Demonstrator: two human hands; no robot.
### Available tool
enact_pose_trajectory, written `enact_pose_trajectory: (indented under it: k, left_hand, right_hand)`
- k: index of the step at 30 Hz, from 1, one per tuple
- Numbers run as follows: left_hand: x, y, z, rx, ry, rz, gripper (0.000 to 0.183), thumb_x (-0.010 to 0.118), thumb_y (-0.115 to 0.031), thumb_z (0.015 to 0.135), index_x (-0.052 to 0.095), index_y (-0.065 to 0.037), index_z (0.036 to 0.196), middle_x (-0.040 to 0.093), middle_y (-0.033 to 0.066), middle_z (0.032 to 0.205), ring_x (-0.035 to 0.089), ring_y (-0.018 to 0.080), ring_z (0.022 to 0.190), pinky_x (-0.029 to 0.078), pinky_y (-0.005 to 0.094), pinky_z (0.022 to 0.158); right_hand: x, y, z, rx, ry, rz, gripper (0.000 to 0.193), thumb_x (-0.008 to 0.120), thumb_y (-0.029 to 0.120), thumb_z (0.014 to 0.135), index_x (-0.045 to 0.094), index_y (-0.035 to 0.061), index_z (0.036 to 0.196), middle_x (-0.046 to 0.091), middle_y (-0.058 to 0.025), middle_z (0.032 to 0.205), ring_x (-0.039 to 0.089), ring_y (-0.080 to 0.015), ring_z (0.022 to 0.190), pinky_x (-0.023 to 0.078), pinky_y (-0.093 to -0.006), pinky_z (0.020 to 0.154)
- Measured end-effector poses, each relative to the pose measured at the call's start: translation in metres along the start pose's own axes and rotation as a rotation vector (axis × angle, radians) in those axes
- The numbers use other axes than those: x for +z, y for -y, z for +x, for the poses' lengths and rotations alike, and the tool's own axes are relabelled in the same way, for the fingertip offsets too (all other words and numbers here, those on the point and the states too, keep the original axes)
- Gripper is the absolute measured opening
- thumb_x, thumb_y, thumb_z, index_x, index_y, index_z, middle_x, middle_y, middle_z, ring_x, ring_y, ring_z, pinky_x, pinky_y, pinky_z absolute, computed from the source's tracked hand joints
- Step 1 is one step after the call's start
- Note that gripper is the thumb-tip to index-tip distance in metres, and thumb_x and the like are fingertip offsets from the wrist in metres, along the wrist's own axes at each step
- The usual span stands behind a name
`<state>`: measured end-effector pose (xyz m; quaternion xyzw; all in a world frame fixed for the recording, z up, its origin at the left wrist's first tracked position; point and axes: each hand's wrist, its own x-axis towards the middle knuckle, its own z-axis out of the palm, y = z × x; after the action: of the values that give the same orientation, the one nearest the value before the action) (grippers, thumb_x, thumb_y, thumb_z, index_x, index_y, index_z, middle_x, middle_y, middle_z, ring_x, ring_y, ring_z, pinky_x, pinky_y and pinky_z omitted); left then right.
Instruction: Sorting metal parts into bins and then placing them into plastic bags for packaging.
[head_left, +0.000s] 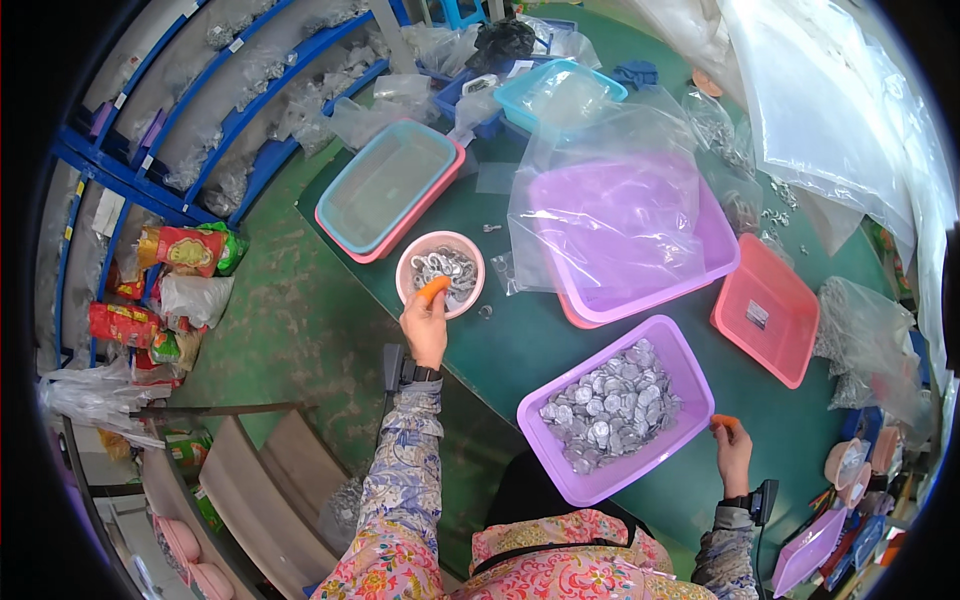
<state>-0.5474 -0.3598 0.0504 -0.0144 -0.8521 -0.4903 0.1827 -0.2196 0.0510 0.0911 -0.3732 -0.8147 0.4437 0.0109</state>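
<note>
My left hand (425,330) reaches to the near rim of a small pink bowl (404,277) of silvery metal ring-like pieces (446,266). Orange covering shows on its fingertips, which are drawn together; whatever lies between them is hidden. In front of my body a purple basin (695,372) holds a heap of flat, round silvery metal pieces (610,405). Beside its right corner is my right hand (734,455), fingers curled, with an orange-covered fingertip close to the rim. I cannot make out what, if anything, this hand holds.
Beyond the bowl stand stacked trays (385,190). A larger purple basin (715,225) with a clear plastic bag (610,200) over it sits at mid-table, beside a red tray (768,308). Bagged metal parts (865,330) lie right. Blue shelving (235,120) stands left.
</note>
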Motion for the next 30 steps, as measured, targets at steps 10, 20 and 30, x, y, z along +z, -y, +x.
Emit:
enact_pose_trajectory:
  k: [10, 20, 30]
  left_hand:
    - [-0.034, -0.041, -0.028, -0.715, 0.218, -1.121, 0.028, 0.047, -0.004, 0.094, 0.052, 0.005, 0.12, 0.061, 0.0158, 0.112, 0.06, 0.0157, 0.081, 0.05, 0.0269, 0.07]
    - [0.009, 0.014, -0.075, 0.112, 0.243, 0.308, 0.026, 0.061, 0.0, 0.08, 0.065, -0.008, 0.105, 0.058, 0.0167, 0.084, 0.056, 0.0339, 0.08, 0.044, 0.0399, 0.07]
    - [0.007, -0.026, -0.144, -0.258, 0.397, -0.123, 0.022, 0.051, -0.019, 0.095, 0.058, 0.001, 0.101, 0.062, 0.0105, 0.078, 0.056, 0.0158, 0.066, 0.045, 0.0303, 0.062]
  right_hand:
    - [-0.003, 0.002, -0.003, 0.02, -0.053, -0.074, 0.019, 0.05, 0.004, 0.089, 0.062, 0.0001, 0.104, 0.063, -0.0057, 0.085, 0.058, -0.0124, 0.079, 0.045, -0.0258, 0.075]
    - [0.009, -0.038, 0.013, -0.019, -0.147, 0.109, 0.03, 0.055, 0.01, 0.091, 0.055, 0.0018, 0.12, 0.062, -0.0101, 0.107, 0.06, -0.0158, 0.093, 0.047, -0.0272, 0.082]
    - [0.02, -0.04, 0.077, -0.206, -0.11, -0.064, 0.039, 0.064, 0.032, 0.085, 0.06, 0.0079, 0.116, 0.066, -0.0175, 0.093, 0.065, -0.0283, 0.083, 0.05, -0.0348, 0.074]
